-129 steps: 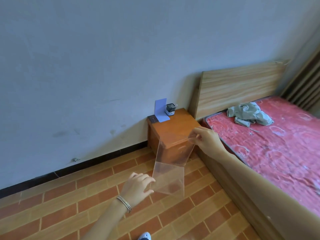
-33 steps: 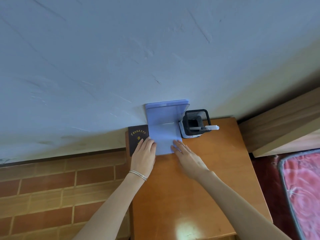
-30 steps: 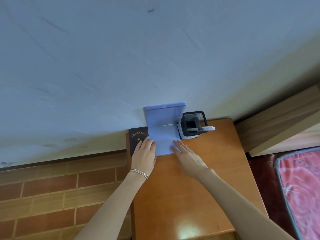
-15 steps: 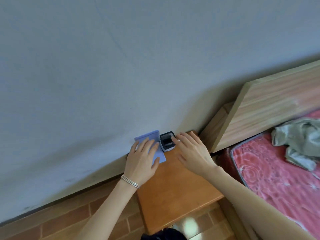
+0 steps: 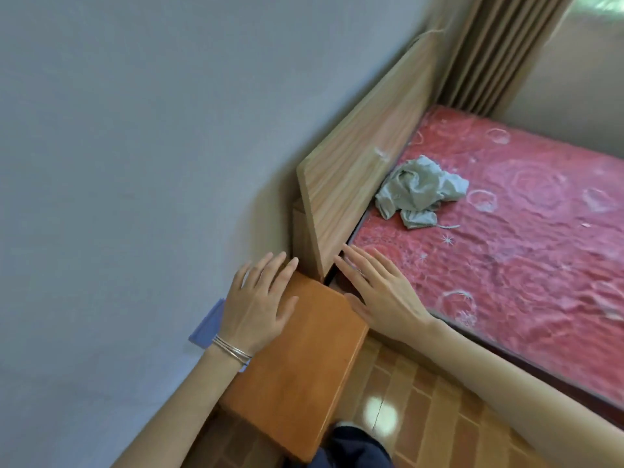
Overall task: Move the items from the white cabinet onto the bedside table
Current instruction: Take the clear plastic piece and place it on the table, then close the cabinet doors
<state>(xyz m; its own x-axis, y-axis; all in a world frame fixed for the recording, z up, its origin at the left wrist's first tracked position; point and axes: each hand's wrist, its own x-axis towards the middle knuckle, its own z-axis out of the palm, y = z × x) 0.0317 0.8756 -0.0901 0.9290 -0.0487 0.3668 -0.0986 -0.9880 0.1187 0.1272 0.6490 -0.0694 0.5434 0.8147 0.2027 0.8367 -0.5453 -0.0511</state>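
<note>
Hands first, in the head view: our left hand [image 5: 260, 305] lies flat, fingers spread, over the far left part of the bedside table [image 5: 297, 376], and our right hand [image 5: 381, 292] hovers splayed just past the table's right edge, in front of the bed. Both grips are wide and hold nothing.

Of the task's things we see only a blue sheet [image 5: 207, 324], a corner of it showing from under the left wrist against the wall [image 5: 135, 163] at the table's far left. We judge it a thin, stiff plastic piece, light and smooth, likely to slide on the varnish; we would take it by an edge with a pinch rather than press on its face. Whatever else stands there is hidden by the hand, and the white cabinet is out of view.

The table is orange-brown wood, glossy, square-cornered. The headboard [image 5: 364, 170] is pale grained board leaning right of it. The mattress [image 5: 506, 231] is red, quilted with swirls, with a crumpled grey cloth [image 5: 418, 190] lying soft near the headboard. Floor tiles [image 5: 422, 400] are brick-patterned and shiny; ribbed curtains [image 5: 493, 49] hang far right.
</note>
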